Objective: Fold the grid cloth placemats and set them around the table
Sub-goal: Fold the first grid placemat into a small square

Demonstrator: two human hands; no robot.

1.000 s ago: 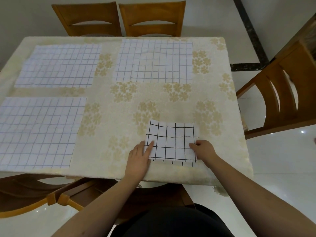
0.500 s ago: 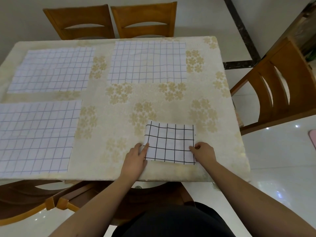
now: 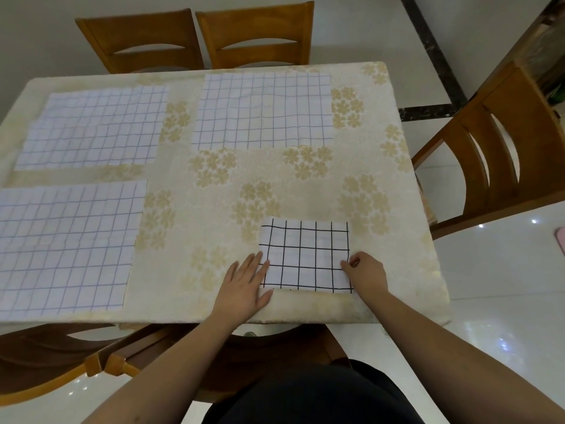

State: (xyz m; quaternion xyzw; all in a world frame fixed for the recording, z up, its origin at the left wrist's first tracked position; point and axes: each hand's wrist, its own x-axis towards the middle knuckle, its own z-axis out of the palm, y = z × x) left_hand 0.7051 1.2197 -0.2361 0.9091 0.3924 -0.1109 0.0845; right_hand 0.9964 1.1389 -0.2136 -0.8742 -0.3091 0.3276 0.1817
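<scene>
From my remote feed: table with a cream floral tablecloth fills most of the view, four wooden chairs around it, two at the far side, one at the right, one tucked under the near edge. Three unfolded grid placemats lie flat: near left, far left, far centre. Folded placemat, bold black grid, sits near the table's near edge, right of centre, well apart from the other three. Left hand flat, fingers straight, fingertips pressing the folded mat's left edge, palm on the tablecloth. Right hand at the mat's right edge, fingers curled, looks like it pinches the cloth edge between thumb and fingers. Both forearms bare, dark clothing at bottom.
</scene>
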